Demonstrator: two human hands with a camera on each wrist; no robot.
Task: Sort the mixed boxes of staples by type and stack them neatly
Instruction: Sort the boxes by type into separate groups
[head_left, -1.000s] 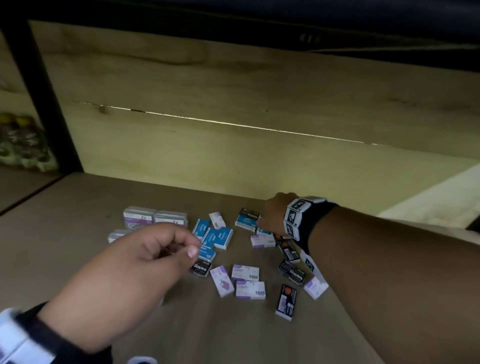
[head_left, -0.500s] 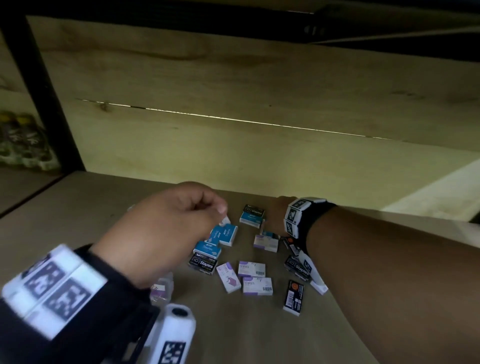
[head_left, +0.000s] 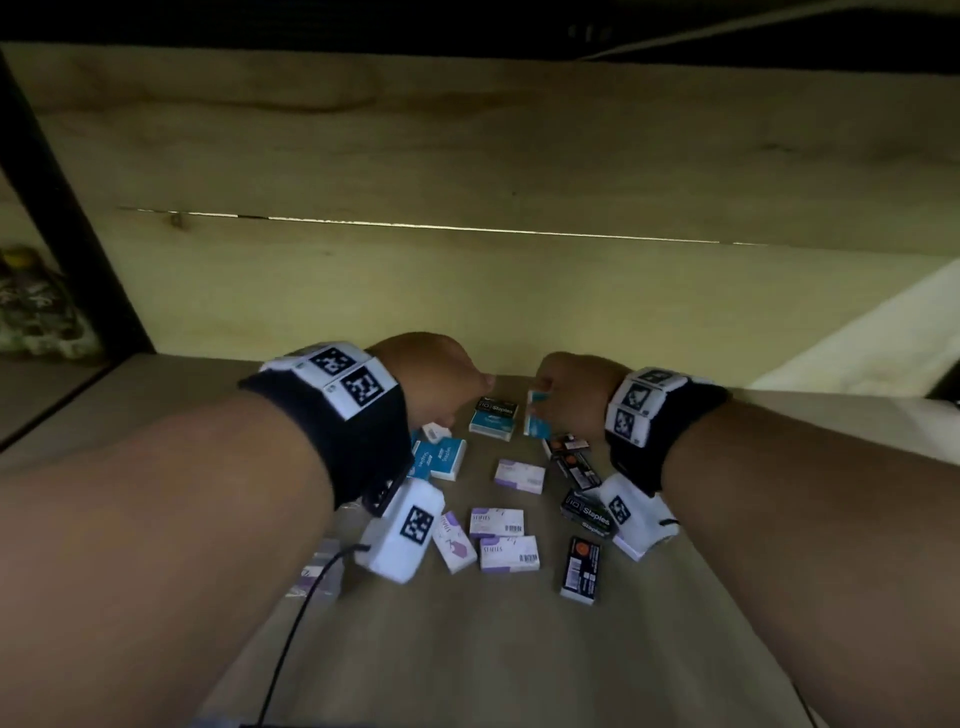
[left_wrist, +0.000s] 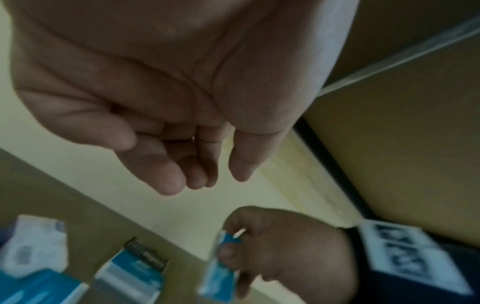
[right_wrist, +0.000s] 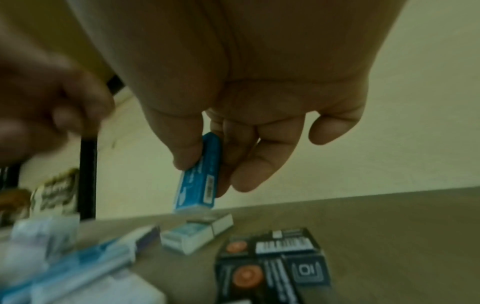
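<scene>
**Q:** Describe the work surface and how the stock lies on it.

**A:** I work on a wooden shelf (head_left: 519, 649) with a pale back panel (head_left: 467, 291). The staple boxes lie mixed and unstacked between my forearms: purple-and-white boxes (head_left: 509, 553) nearest me, black boxes (head_left: 580, 570) toward my right, blue boxes (head_left: 439, 458) toward my left. A blue-and-black box (head_left: 493, 419) lies flat at the back, between my hands. Judged from this layout, sorting is at an early stage.

**Q:** State the condition of each hand.

**A:** My right hand (head_left: 571, 395) pinches one blue box (right_wrist: 198, 179) between thumb and fingers, held on edge and clear of the shelf. I grip it by its broad faces so that, I judge, it can be turned flat onto a matching box. My left hand (head_left: 431, 379) holds nothing; its fingers (left_wrist: 168, 176) hang loosely bent above the blue boxes (the wrist view is blurred, but the palm shows bare). I judge it is placed there to take the next blue box or steady the pile.
</scene>
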